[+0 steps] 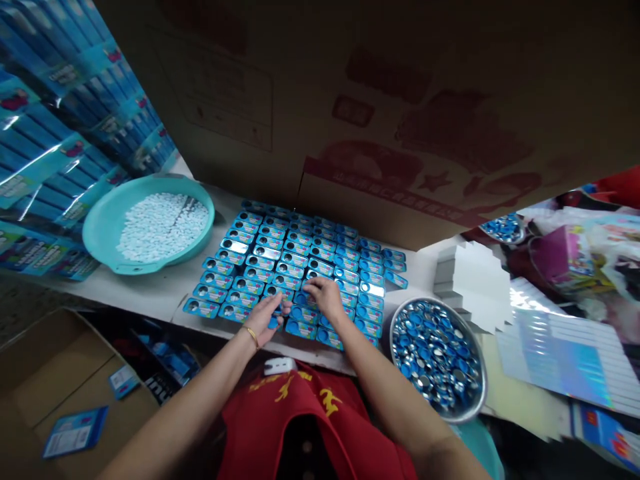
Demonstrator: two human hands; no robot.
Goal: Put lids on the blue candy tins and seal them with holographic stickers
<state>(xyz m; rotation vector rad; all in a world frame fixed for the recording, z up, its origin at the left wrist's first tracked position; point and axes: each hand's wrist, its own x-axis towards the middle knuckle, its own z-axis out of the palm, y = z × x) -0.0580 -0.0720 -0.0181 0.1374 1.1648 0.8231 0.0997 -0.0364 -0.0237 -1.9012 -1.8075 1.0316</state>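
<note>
Several rows of small blue tins [295,263] lie flat on the white bench, side by side. My left hand [267,318] rests at the near edge of the rows, fingers curled around one blue tin, a gold bracelet on the wrist. My right hand [324,295] lies palm down on the tins just right of it, fingers bent and pinching at a tin; what it grips is hidden under the fingers.
A teal basin [103,223] of small white pellets stands at the left. A metal bowl [473,393] of blue tin lids sits at the right, beside a stack of white cards [473,280]. A large cardboard box [380,113] leans over the bench. Shiny sheets [565,353] lie far right.
</note>
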